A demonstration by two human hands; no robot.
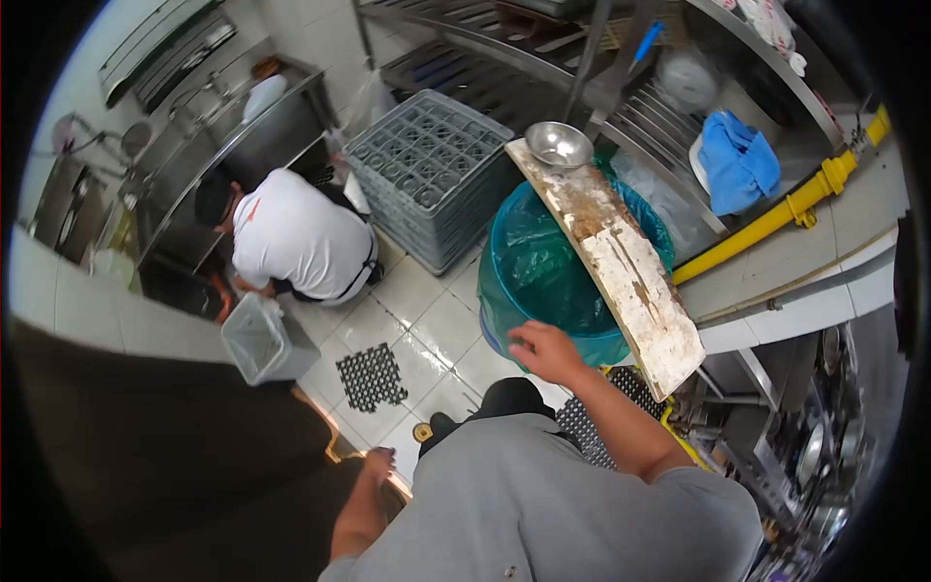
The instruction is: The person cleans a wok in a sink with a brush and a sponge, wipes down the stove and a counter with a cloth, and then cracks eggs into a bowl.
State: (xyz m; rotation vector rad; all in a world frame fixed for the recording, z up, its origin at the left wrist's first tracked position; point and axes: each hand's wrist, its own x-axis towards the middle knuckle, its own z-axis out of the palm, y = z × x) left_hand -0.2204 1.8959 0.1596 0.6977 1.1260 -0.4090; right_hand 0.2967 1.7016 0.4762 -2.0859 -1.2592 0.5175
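My right hand (545, 352) hangs at the near edge of a large round bin (621, 341) lined with green plastic. Its fingers are loosely bent and apart, with nothing in them. Across the bin's top lies a worn wooden board (635, 281) with peeling white paint. A shiny metal bowl (559, 145) rests on the board's far end. My left hand (379, 463) is low by my side, near the edge of a dark brown surface (175, 436). Its fingers are partly spread and nothing shows in them.
A person in a white shirt (305, 238) crouches by the sinks at left, beside a grey bin (260, 341). Stacked glass racks (427, 184) stand ahead. A black mat piece (372, 378) lies on the wet-looking tiles. A yellow pipe (756, 238) and blue cloth (739, 163) are at right.
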